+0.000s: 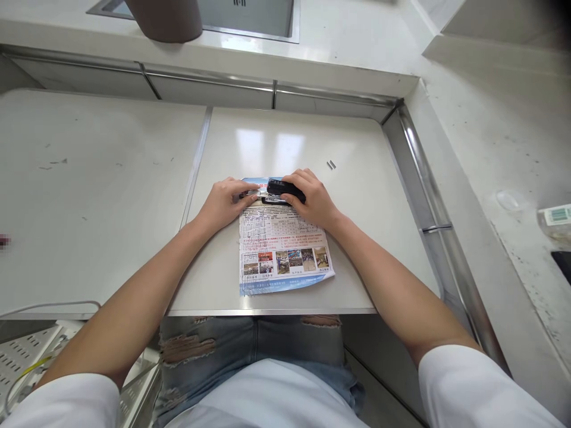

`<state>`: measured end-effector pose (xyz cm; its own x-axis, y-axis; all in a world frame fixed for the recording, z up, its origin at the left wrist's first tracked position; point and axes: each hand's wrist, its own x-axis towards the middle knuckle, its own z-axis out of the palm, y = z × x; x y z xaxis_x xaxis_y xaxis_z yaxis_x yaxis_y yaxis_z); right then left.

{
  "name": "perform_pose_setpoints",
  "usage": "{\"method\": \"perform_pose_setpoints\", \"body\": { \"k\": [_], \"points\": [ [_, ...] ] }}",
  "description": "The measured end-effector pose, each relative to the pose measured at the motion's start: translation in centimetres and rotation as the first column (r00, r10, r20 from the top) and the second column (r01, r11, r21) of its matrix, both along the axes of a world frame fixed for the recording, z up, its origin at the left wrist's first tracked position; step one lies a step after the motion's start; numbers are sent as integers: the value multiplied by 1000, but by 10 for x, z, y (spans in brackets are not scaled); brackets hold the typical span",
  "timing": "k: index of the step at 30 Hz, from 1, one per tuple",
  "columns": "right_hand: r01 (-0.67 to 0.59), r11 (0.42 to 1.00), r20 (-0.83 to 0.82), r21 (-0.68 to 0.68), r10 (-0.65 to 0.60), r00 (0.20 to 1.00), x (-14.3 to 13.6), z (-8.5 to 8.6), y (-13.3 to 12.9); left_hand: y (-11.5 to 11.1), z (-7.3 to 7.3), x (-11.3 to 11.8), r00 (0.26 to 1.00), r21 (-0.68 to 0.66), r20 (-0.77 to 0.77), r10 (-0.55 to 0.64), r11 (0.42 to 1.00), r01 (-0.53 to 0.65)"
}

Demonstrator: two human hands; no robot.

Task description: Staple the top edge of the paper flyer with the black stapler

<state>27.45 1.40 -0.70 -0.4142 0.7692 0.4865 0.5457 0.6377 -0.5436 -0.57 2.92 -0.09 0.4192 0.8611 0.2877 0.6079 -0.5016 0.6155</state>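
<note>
A black stapler (285,189) lies crosswise over the top of a printed flyer (285,238), its shiny metal part showing toward the left. My right hand (314,199) is closed around the stapler's black right end. From the other side, my left hand (227,205) pinches the stapler's left end between thumb and fingers; its exact grip is partly hidden. Many small staple-like marks run down the flyer's left side, and its lower right corner curls up. Two short strips of staples (331,164) rest on the table beyond my right hand.
The white table (366,249) has a seam left of the flyer. Scraps lie on its left part. Beyond a metal rail are a counter, a sink (250,18) and a brown container (167,18). A clear plastic item (555,223) stands on the right ledge. A white rack (27,351) is lower left.
</note>
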Motion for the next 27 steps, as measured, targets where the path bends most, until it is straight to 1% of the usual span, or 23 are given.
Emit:
{"method": "perform_pose_setpoints", "body": {
  "k": [2,5,7,9,11,13,16,18,19,21,24,25,27],
  "points": [
    [6,1000,-29,8,-5,1000,0,-1,0,-1,2,-3,1000,21,16,-6,1000,5],
    [50,999,-79,19,-49,996,5,0,1,-2,7,-9,999,36,36,-41,999,40],
    [84,996,-96,21,-81,992,10,4,0,-2,10,-11,997,44,43,-69,997,67],
    [92,995,-108,35,-88,990,16,10,-1,-4,13,-12,993,64,60,-104,993,100],
    [76,995,-115,59,-69,991,18,16,-3,-6,14,-10,987,85,81,-136,988,129],
    [40,996,-108,82,-31,994,15,19,-8,-9,13,-7,986,70,107,-130,990,123],
    [-57,991,-81,120,67,994,0,19,-17,-14,11,-2,974,12,177,-142,990,142],
    [-107,982,-69,155,119,991,-13,17,-24,-17,9,0,956,20,224,-190,981,191],
    [-113,979,-64,168,125,990,-18,16,-27,-18,9,0,950,32,233,-209,978,207],
    [-93,980,-58,177,104,993,-27,15,-32,-18,8,0,950,39,227,-214,977,210],
    [-56,985,-53,163,65,996,-27,20,-33,-14,9,-1,965,37,210,-158,987,153],
    [-21,987,-57,161,31,998,-24,22,-32,-12,9,-1,971,48,198,-134,991,127],
    [114,980,-64,161,-105,992,-14,28,-27,-7,9,0,987,88,129,-94,993,83]
  ]
}}
